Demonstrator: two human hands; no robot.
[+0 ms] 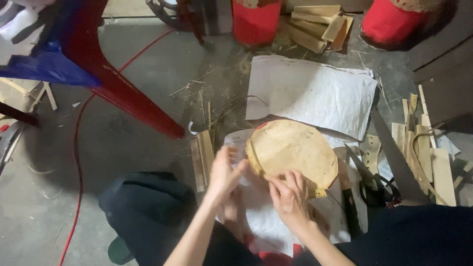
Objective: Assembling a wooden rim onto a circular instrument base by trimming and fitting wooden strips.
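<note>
- Here, a round tan disc (295,150) of what looks like hide or thin woven material lies on a white sack (315,91) spread over the concrete floor (148,69), just in front of the person's knees.
- The right hand (290,197) rests on the near edge of the disc, fingers bent and pinching at its rim, close to a notched yellowish strip that runs along the edge.
- The left hand (224,172) is beside the disc's left edge, fingers loosely spread and open, holding nothing; whether its fingertips touch the rim is hard to tell (the hand is blurred).
- A hand saw (394,152) lies to the right of the disc, its blade running away from the person.
- Wooden strips (423,148) are heaped further right, next to the saw.
- A small bundle of flat slats (202,157) sits just left of the sack.
- A red stool leg (133,98) slants across the upper left, with a red cable (76,148) trailing over the floor.
- Two red cylinders (256,22) stand at the top, with more wood offcuts (320,24) between them.
</note>
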